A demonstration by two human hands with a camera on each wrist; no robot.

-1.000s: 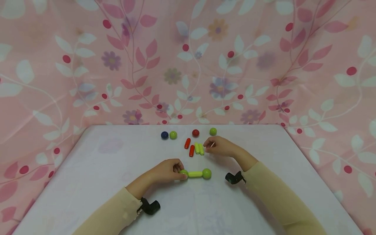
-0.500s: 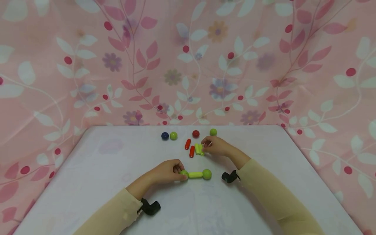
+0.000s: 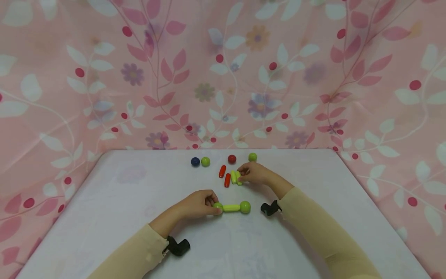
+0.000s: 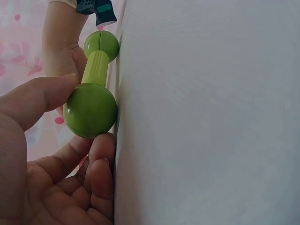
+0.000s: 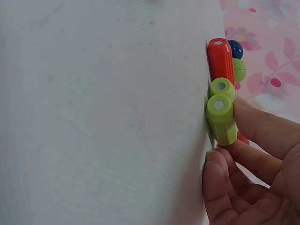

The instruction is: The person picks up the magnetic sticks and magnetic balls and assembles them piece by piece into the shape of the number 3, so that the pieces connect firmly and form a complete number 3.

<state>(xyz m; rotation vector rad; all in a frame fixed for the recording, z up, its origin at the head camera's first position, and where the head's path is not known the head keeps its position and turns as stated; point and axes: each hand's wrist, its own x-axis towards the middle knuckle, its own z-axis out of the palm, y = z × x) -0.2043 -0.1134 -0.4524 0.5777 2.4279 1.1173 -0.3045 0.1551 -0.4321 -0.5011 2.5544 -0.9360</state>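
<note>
In the head view my left hand [image 3: 202, 204] pinches the left green ball [image 4: 90, 110] between thumb and fingers. That ball joins a yellow-green rod [image 3: 231, 208] with a second green ball [image 3: 245, 207] at its right end, all lying on the table. Farther back, my right hand [image 3: 255, 173] has thumb and fingertips around the right-hand one of two loose yellow-green rods [image 5: 220, 117]. Its neighbour, another yellow-green rod [image 3: 234, 177], lies against it. Grey metal discs show on the rod ends in the right wrist view.
Two red rods [image 3: 227, 180] lie just left of the yellow-green pair. Behind them stand a dark blue ball [image 3: 195, 162], a green ball [image 3: 205, 161], a red ball [image 3: 232, 159] and another green ball [image 3: 252, 157]. A flowered pink curtain [image 3: 223, 77] hangs beyond the white table [image 3: 139, 217].
My right hand has moved left onto the right-hand yellow-green rod and taken it between thumb and fingers. The left hand stays on its green ball.
</note>
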